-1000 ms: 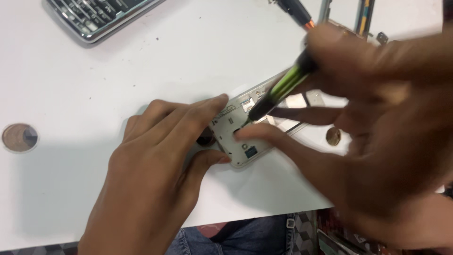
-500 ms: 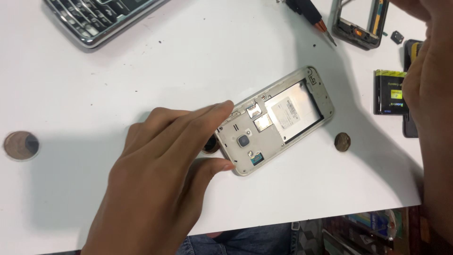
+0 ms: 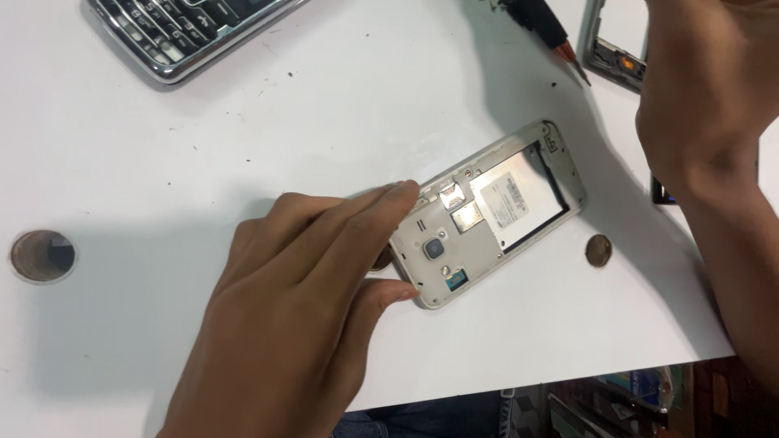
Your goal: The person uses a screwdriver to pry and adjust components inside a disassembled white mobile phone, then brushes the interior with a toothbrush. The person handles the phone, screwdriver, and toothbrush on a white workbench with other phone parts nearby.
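An opened silver smartphone [image 3: 503, 203] lies back-up and slanted on the white table [image 3: 243, 138], its battery bay empty and its camera and card slots showing. My left hand [image 3: 300, 308] pinches the phone's near left end, fingers on its upper edge and thumb on its lower corner. My right hand [image 3: 706, 89] is up at the far right, away from the phone, back of the hand toward me. Its fingers are out of sight, so what it holds is hidden.
A keypad phone [image 3: 187, 28] lies at the top left. A dark tool with an orange tip [image 3: 544, 24] and another phone frame [image 3: 613, 53] lie at the top right. A round hole [image 3: 40, 255] and a brown disc [image 3: 598, 250] mark the table. The table edge runs along the bottom right.
My right hand, which held a green-handled screwdriver against the phone, has lifted off and moved to the upper right. My left hand kept its hold on the phone.
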